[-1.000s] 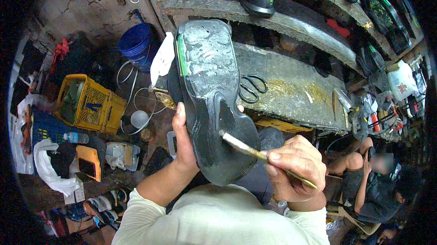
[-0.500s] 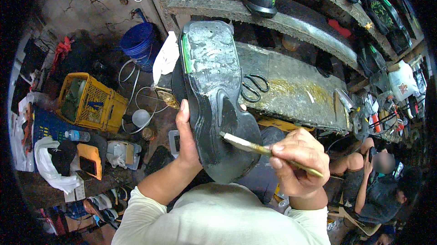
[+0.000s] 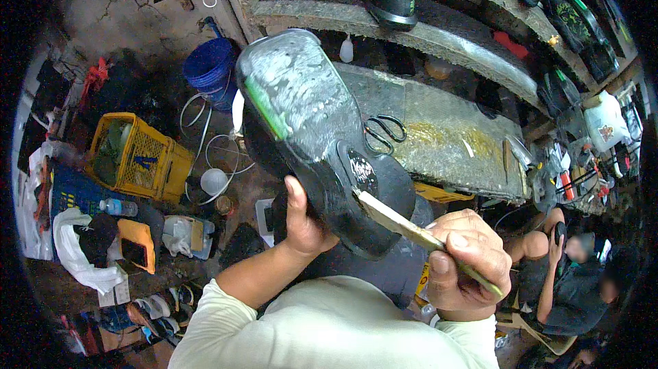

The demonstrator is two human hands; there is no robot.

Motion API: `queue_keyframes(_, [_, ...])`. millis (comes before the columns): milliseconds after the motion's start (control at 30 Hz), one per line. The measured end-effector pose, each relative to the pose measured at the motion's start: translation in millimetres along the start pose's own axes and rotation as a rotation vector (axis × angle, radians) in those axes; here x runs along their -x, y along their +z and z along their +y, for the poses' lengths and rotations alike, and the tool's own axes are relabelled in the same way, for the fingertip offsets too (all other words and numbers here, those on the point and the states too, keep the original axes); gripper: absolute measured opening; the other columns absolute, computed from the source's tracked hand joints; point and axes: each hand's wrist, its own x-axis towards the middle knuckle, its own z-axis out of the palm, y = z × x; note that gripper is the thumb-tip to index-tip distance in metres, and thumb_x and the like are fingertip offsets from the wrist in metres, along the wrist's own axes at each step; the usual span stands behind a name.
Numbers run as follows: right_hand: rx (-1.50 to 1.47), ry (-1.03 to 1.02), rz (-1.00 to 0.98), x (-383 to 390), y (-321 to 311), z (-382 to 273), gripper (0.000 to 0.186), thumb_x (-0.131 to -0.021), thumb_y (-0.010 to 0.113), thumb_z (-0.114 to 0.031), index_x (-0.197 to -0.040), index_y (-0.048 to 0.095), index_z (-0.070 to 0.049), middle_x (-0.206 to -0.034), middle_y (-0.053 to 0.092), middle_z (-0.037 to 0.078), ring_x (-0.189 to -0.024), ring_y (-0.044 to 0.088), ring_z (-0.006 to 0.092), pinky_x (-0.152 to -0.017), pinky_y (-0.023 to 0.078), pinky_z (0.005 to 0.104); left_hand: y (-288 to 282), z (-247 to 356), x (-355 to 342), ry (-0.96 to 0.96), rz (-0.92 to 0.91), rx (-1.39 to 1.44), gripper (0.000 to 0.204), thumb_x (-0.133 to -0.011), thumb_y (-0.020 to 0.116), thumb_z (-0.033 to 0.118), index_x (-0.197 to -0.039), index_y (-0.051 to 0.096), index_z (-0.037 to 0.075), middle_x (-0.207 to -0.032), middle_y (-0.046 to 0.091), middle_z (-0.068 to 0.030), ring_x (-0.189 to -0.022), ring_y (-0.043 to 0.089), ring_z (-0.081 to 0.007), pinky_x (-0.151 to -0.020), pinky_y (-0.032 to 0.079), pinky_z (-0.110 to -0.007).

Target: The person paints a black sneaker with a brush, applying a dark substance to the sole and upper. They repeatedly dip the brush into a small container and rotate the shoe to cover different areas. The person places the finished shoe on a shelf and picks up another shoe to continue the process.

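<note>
A black shoe (image 3: 295, 94), sole up, is tilted in front of me, its broad end pointing up and left. Grey-white wet-looking smears cover that end, and a bright green strip runs along its left edge. My left hand (image 3: 305, 225) grips the shoe from below and the left, thumb along its side; the other fingers are hidden beneath. My right hand (image 3: 473, 263) is closed around the handle of a slim brush (image 3: 394, 217). The brush tip meets the black sole just below a shiny patch with white specks (image 3: 363, 170).
Beyond the shoe, black-handled scissors (image 3: 385, 134) lie on a stained workbench (image 3: 445, 122). Shelves above hold shoes, including a black one (image 3: 392, 2). At left stand a blue bucket (image 3: 209, 70) and yellow crate (image 3: 140, 156). Tools crowd the right; another person (image 3: 569, 287) sits below them.
The shoe has turned, its broad end swinging left and its lower end right. My right hand and the brush have shifted right and slightly down. A speckled shiny patch now shows on the sole.
</note>
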Motion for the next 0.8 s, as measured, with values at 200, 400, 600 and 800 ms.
queue_keyframes(200, [0.024,-0.007,-0.089,-5.8,3.9,-5.6,0.047,-0.077,0.083,0.006,-0.12,0.064,0.003,-0.1,0.075,0.022,-0.083,0.075,0.0334,-0.076,0.063,0.044,-36.4,-15.3,12.7,0.07,-0.197,0.103,0.081,-0.094,0.065,0.062,-0.147,0.046,0.004,-0.139,0.06,-0.0143,-0.127,0.061,-0.0314,-0.112,0.046,-0.05])
queue_keyframes(400, [0.065,0.038,-0.035,-12.9,17.9,-10.8,0.031,-0.091,0.074,0.0,-0.118,0.061,-0.005,-0.087,0.074,0.016,-0.075,0.074,0.0303,-0.073,0.061,0.0441,-55.3,-29.7,23.2,0.165,-0.108,0.07,0.085,-0.09,0.075,0.054,-0.147,0.042,0.002,-0.139,0.059,-0.0154,-0.128,0.06,-0.0319,-0.111,0.048,-0.051])
queue_keyframes(600, [0.048,-0.138,0.0,-15.1,24.7,3.8,0.032,-0.077,0.081,0.007,-0.105,0.066,0.012,-0.084,0.073,0.022,-0.071,0.074,0.0312,-0.064,0.063,0.0392,-61.2,-24.4,26.4,0.118,-0.11,0.009,0.081,-0.091,0.074,0.054,-0.147,0.043,0.003,-0.14,0.057,-0.0154,-0.128,0.059,-0.0312,-0.111,0.048,-0.049])
queue_keyframes(800, [0.05,-0.105,0.031,-6.9,27.4,1.6,0.028,-0.076,0.078,0.008,-0.101,0.067,0.012,-0.079,0.072,0.022,-0.068,0.073,0.0309,-0.063,0.063,0.0392,-52.6,-17.9,18.6,0.142,-0.149,0.059,0.086,-0.093,0.064,0.065,-0.148,0.043,0.003,-0.141,0.058,-0.0137,-0.128,0.059,-0.03,-0.111,0.047,-0.048])
